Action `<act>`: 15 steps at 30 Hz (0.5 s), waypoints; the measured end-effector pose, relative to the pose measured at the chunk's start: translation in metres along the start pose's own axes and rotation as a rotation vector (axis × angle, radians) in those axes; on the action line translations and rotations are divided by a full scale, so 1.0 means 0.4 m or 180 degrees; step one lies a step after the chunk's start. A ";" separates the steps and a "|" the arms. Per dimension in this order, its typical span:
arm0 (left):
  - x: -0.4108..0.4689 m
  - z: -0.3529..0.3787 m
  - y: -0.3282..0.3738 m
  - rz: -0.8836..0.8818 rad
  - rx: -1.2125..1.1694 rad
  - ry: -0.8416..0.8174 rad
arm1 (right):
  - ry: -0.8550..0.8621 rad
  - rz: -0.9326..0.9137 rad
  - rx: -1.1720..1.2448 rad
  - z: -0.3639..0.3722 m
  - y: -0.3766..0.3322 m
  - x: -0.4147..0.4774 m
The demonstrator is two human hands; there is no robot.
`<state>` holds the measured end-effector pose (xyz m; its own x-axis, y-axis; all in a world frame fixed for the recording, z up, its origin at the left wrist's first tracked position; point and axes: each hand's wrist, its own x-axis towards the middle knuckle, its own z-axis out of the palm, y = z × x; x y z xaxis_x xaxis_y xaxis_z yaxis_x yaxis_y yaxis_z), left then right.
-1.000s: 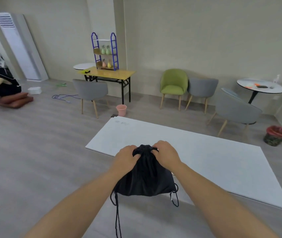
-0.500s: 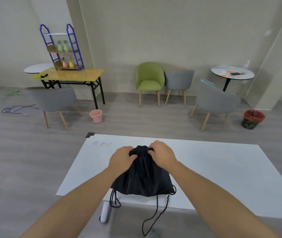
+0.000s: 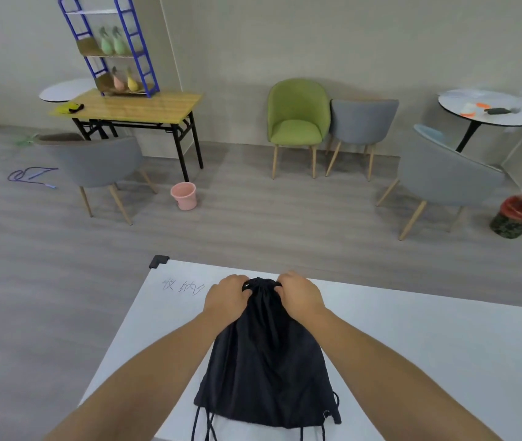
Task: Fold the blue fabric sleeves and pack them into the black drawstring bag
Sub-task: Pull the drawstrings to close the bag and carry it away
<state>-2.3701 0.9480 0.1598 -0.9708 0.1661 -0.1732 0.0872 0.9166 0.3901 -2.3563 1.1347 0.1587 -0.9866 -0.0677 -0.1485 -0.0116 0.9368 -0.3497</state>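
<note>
A grey-floored room with chairs lies beyond the white counter [image 3: 428, 338], where the black drawstring bag [image 3: 266, 364] lies flat, cords trailing off the near edge; the left hand [image 3: 226, 299] and right hand [image 3: 301, 296] pinch its gathered mouth from either side

Place: looking like an office lounge or break room, sparsely furnished.
Floor: grey wood-look planks [image 3: 253, 224] running across the room.
Seating: a green chair [image 3: 296, 122] and a grey chair [image 3: 363, 124] standing at 12 o'clock against a plain wall.
Tables: a wooden folding table [image 3: 132, 106] sitting at 10 o'clock, a round white table [image 3: 491, 111] at 2 o'clock.
Bins: a pink bucket [image 3: 184, 195] sitting at 11 o'clock, a red-lined bin [image 3: 520, 216] at 3 o'clock.
</note>
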 end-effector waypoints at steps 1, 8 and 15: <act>0.022 0.008 -0.006 -0.0043 -0.0025 0.0007 | -0.0008 0.0056 0.0061 0.009 0.002 0.020; 0.102 0.062 -0.049 0.0116 0.0170 -0.0372 | -0.0139 0.0302 0.0413 0.027 0.051 0.090; 0.113 -0.002 -0.060 0.0304 0.0386 -0.0501 | -0.0233 0.0676 0.0408 -0.017 0.064 0.050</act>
<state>-2.4160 0.9333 0.1435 -0.9108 0.3003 -0.2834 0.2126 0.9295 0.3015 -2.3774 1.1596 0.1529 -0.9502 0.0968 -0.2961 0.2198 0.8818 -0.4172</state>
